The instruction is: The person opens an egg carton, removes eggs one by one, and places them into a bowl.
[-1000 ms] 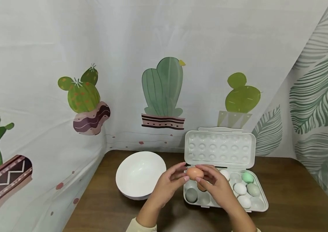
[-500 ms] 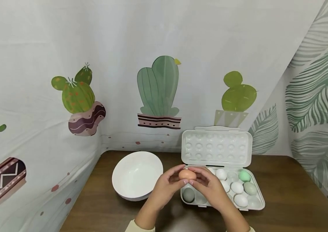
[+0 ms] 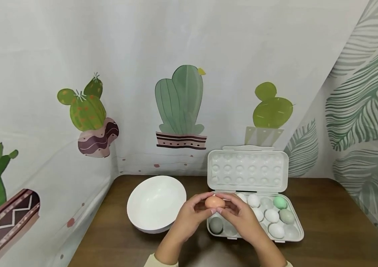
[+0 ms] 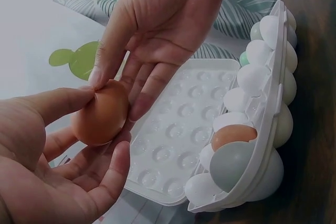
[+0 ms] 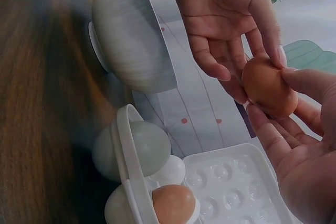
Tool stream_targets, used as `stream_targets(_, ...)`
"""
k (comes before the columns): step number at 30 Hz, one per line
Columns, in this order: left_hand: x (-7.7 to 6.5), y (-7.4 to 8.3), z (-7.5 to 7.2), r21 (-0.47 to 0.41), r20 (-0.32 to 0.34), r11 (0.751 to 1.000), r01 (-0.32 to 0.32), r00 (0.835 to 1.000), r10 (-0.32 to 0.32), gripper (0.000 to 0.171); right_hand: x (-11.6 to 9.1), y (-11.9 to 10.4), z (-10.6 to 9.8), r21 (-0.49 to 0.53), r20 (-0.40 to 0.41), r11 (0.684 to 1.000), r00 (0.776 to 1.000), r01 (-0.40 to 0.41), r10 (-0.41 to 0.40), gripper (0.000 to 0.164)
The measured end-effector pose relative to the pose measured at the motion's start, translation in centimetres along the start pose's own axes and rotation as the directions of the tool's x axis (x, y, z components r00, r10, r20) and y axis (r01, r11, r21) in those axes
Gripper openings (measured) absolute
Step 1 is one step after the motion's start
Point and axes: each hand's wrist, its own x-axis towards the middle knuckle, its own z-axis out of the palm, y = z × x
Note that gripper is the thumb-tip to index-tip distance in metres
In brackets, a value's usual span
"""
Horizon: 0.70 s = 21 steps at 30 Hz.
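A brown egg [image 3: 214,202] is held between the thumbs and fingers of both hands, raised above the left part of the egg carton [image 3: 247,171]. My left hand [image 3: 189,218] grips its left end and my right hand [image 3: 242,218] its right end. In the left wrist view the two thumbs nearly meet on top of the egg [image 4: 102,114], fingers curving beneath. The carton lies open, with white, grey-green, mint and brown eggs in its cups. Another brown egg [image 5: 174,204] sits in the carton in the right wrist view; my hands hide it in the head view.
A white bowl [image 3: 156,204] stands left of the hands. The carton's dimpled lid [image 4: 186,108] leans up at the back, near a hanging cloth [image 3: 132,55] with printed cacti. Everything stands on a dark wooden table [image 3: 326,215].
Both hands have shifted slightly left with the egg relative to the carton, and the thumbs have come closer together. The second brown egg has become hidden. The head view has turned slightly.
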Motion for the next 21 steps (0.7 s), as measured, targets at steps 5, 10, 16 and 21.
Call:
stream_targets(5, -0.1, 0.0, -0.1, 0.019, 0.000, 1.000, -0.012, 1.000, 0.012, 0.046, -0.3, -0.3, 0.2, 0.019, -0.004, 1.000, 1.000, -0.024, 0.024, 0.046)
stream_targets(10, -0.1, 0.1, -0.3, 0.064, -0.028, 0.998, -0.019, 0.999, 0.020, 0.046, -0.5, -0.8, 0.3, 0.050, 0.001, 0.997, 0.998, -0.058, 0.058, 0.055)
stream_targets(16, -0.1, 0.2, -0.7, 0.097, -0.073, 0.995, -0.008, 0.997, 0.015, 0.046, -0.4, -0.9, 0.2, -0.049, -0.046, 0.998, 0.999, -0.027, 0.025, 0.055)
stream_targets(21, 0.0, 0.2, -1.2, 0.095, -0.115, 0.995, 0.003, 0.993, 0.008, 0.047, -0.3, -0.7, 0.2, -0.098, -0.031, 0.995, 0.999, 0.005, -0.008, 0.051)
